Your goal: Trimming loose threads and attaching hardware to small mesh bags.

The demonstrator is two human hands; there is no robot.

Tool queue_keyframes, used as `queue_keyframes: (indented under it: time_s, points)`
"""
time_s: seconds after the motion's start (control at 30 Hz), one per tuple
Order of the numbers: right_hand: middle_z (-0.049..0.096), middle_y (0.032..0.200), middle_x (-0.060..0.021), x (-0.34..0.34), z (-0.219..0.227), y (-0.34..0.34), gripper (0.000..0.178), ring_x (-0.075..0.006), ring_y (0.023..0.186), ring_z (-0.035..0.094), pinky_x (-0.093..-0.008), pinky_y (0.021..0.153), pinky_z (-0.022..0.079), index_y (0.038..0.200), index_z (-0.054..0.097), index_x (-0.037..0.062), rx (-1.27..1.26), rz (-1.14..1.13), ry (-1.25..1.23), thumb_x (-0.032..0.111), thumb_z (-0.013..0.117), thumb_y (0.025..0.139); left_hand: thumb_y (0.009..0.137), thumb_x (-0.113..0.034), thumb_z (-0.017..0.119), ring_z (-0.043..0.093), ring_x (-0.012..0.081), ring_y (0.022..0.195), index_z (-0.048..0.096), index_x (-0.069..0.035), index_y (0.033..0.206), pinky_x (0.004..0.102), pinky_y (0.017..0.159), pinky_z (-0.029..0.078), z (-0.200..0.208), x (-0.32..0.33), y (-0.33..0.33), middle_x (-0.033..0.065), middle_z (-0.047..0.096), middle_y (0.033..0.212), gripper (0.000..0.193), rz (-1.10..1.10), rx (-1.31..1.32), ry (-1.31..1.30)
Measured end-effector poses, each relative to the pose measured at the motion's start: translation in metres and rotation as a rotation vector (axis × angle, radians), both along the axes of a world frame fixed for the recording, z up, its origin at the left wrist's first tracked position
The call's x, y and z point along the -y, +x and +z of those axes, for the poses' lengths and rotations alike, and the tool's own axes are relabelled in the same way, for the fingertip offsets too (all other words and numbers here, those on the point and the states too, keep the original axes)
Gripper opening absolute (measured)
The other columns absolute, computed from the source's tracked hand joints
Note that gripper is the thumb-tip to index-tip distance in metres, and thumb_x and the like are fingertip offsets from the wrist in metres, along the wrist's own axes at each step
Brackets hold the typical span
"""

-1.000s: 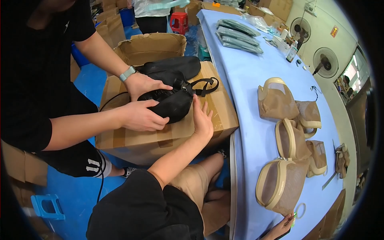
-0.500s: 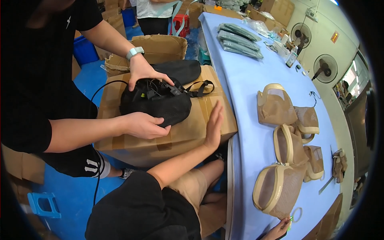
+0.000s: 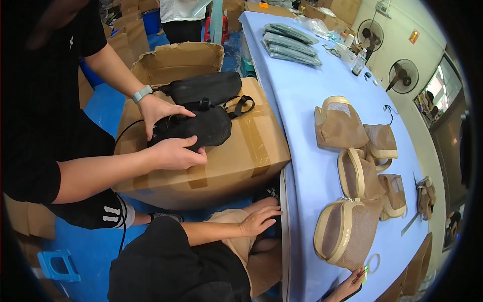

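My left hand (image 3: 259,220) rests over my thigh, beside the table's near edge, fingers stretched out and holding nothing. At the lower edge, my right hand (image 3: 348,285) has its fingers pinched together by a small green and white thing (image 3: 366,274), too small to name. Just above those fingers lies the bottom corner of a brown mesh bag (image 3: 356,244) with a beige zipped rim. Several similar bags, among them another mesh bag (image 3: 342,123), stand farther up the blue-covered table (image 3: 297,126). A pale ring (image 3: 374,262) lies beside the right hand.
At left, another person's hands (image 3: 173,151) hold a black pouch (image 3: 209,128) with cables on a cardboard carton (image 3: 241,161). Flat packages (image 3: 292,45) lie at the table's far end. A blue stool (image 3: 59,266) is on the floor; fans (image 3: 403,75) line the wall.
My left hand has come down from a raised, flat-palmed pose beside the carton to my thigh. The other person's pouch has been pressed flatter, covering its cables. The view has shifted slightly.
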State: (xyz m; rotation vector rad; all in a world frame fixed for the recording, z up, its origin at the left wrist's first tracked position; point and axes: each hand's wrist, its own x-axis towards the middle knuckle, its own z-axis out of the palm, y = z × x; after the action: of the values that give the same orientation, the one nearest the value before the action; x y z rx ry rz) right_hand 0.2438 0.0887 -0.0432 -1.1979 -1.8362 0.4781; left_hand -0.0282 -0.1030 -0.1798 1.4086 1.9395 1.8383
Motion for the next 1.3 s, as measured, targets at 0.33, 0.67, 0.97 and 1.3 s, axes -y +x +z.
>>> queue_keyframes:
  time_s: [0.33, 0.67, 0.97, 1.3]
  points:
    - [0.061, 0.091, -0.0214, 0.012, 0.015, -0.006, 0.03, -0.0246, 0.079, 0.059, -0.0288, 0.068, 0.047, 0.106, 0.054, -0.0063, 0.109, -0.068, -0.026, 0.014, 0.053, 0.085, 0.088, -0.05, 0.034, 0.056, 0.0206, 0.09, 0.051, -0.002, 0.109, 0.0328, 0.08, 0.045, 0.025, 0.014, -0.019, 0.0092, 0.057, 0.1, 0.054, -0.036, 1.342, -0.03]
    - [0.063, 0.091, -0.018, 0.006, 0.006, -0.005, 0.025, -0.0225, 0.079, 0.061, -0.0281, 0.067, 0.049, 0.105, 0.057, -0.0017, 0.071, -0.011, -0.03, 0.013, 0.054, 0.084, 0.092, -0.038, 0.032, 0.056, 0.0142, 0.082, 0.059, 0.0, 0.09, 0.0266, 0.075, 0.043, -0.03, -0.008, 0.029, 0.0088, 0.061, 0.084, 0.046, -0.278, 0.622, -0.262]
    - [0.062, 0.081, -0.0164, 0.003, 0.0, -0.002, 0.022, -0.0221, 0.07, 0.057, -0.0299, 0.063, 0.046, 0.096, 0.059, -0.0061, -0.021, 0.041, 0.061, 0.011, 0.056, 0.082, 0.089, -0.026, 0.041, 0.054, 0.0318, 0.086, 0.06, 0.0, 0.09, 0.0368, 0.077, 0.042, -0.047, 0.003, 0.054, 0.0189, 0.059, 0.089, 0.032, -0.595, 0.046, -0.5]
    - [0.061, 0.09, -0.0193, 0.004, 0.003, -0.008, 0.031, -0.022, 0.078, 0.056, -0.0281, 0.071, 0.045, 0.103, 0.056, -0.0061, -0.001, -0.053, -0.091, 0.016, 0.058, 0.081, 0.089, -0.037, 0.039, 0.057, 0.0318, 0.078, 0.06, -0.001, 0.081, 0.0399, 0.07, 0.043, -0.052, 0.007, 0.055, 0.0173, 0.06, 0.082, 0.043, -0.524, 0.227, -0.501]
